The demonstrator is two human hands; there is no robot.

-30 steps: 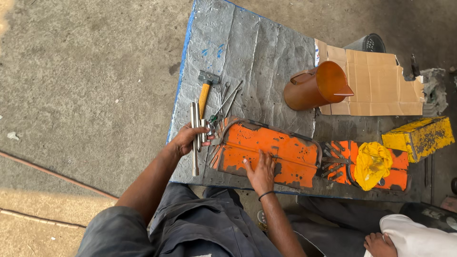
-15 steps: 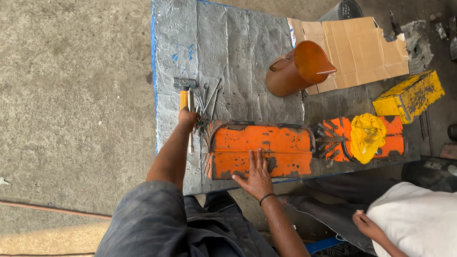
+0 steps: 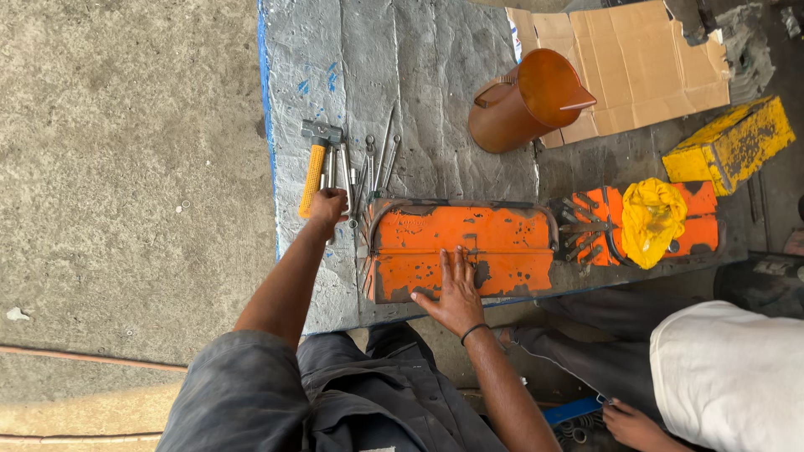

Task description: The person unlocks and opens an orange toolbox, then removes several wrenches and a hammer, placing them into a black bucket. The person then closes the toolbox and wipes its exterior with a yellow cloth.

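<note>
We logged the wearer's clothing first: a dark grey short-sleeved work shirt of coarse, creased cloth (image 3: 243,393), its sleeve ending above the elbow. Dark grey trousers of similar fabric (image 3: 377,393) showed heavy folds and a seam line. Both forearms were bare, no gloves, no watch. The left hand (image 3: 327,205) carried no rings that we could make out. The right hand (image 3: 456,293) was also ungloved, and we noted a thin black band, cord or rubber, circling the right wrist (image 3: 475,332). We saw no markings or logos on the cloth. Footwear was hidden from the head camera.
</note>
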